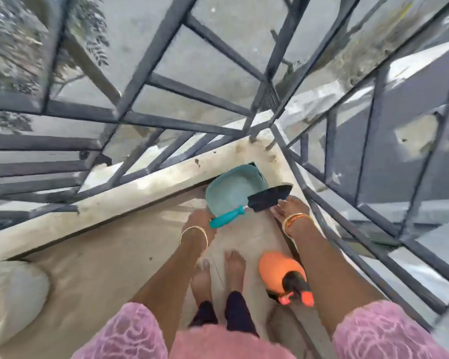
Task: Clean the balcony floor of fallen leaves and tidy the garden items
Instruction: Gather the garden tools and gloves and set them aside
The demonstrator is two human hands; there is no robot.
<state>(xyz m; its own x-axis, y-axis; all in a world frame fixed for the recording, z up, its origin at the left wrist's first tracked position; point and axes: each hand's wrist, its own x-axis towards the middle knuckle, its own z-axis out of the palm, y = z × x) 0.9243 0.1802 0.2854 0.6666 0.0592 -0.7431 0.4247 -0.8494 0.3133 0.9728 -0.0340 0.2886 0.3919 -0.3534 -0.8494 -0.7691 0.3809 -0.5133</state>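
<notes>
Down in the corner by the railing (347,211), the left hand (198,220) grips the trowel (254,203) by its teal handle, blade lying across the teal tub (231,187). Right hand (292,207), fingers straight, touches the blade. Best lower it flat inside, so it won't tip out. Orange sprayer (280,270) waits by the feet.

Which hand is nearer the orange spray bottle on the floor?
Right. The right hand is by the trowel blade, straight beyond the orange spray bottle. The left hand, at the trowel's teal handle, sits farther off to the bottle's left.
</notes>
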